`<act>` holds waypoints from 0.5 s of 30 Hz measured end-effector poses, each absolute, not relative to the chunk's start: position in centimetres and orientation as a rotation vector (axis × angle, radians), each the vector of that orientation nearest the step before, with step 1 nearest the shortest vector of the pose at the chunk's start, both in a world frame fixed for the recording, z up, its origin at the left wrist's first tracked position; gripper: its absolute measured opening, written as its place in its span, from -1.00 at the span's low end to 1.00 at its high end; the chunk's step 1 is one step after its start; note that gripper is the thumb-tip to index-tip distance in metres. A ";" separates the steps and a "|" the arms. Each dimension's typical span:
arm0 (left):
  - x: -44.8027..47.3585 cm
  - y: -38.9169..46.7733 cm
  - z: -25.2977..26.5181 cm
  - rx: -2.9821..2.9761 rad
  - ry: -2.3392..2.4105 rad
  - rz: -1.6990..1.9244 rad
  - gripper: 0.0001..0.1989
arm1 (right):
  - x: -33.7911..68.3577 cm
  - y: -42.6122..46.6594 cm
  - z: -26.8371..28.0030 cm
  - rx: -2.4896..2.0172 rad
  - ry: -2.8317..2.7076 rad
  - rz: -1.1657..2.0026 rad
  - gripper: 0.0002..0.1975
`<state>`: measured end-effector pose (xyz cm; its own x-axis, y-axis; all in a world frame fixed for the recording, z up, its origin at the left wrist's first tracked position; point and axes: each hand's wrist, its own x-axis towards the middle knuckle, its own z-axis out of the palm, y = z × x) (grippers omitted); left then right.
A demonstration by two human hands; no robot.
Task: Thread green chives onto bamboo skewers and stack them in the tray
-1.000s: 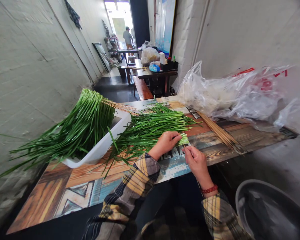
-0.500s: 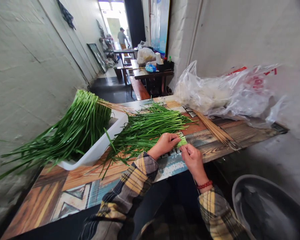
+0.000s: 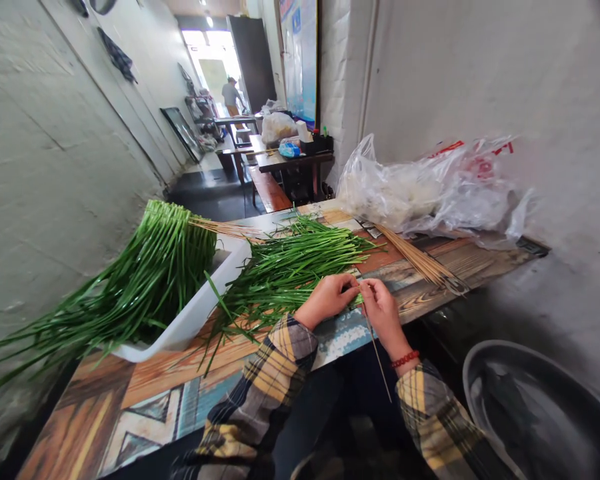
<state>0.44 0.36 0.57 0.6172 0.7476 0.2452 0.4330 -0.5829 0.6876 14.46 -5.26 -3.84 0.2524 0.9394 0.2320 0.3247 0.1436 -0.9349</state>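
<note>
Pinching likely slippery garlic chives [image 3: 359,300] at their sturdier stem ends, left hand [image 3: 330,297] works beside right hand [image 3: 383,311], which grips a bamboo skewer [image 3: 377,349]

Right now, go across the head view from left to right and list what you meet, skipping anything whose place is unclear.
White plastic tray bearing long green leafy stalks → left hand → right hand → bundle of thin brown wooden skewers → large round dark grey basin.

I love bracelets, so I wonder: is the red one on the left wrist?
No, the red bracelet is around the wrist of the right hand.
</note>
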 end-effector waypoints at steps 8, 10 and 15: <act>-0.9 -0.3 1.8 2.544 1.101 0.542 -0.66 | 14.3 -5.7 -3.7 -1.518 -1.186 0.493 -0.56; -2.1 -0.1 2.3 2.620 1.257 0.458 -0.59 | 14.4 -5.7 -3.9 -1.517 -1.149 0.469 -0.56; -7.1 0.9 3.8 2.714 1.684 0.234 -0.50 | 14.4 -5.8 -4.5 -1.456 -1.182 0.496 -0.57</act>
<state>-7.14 0.92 3.80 0.4370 0.8859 0.1555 0.8948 -0.4457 0.0251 14.37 -5.81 -4.47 0.4055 0.8611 0.3068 0.3839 0.1442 -0.9121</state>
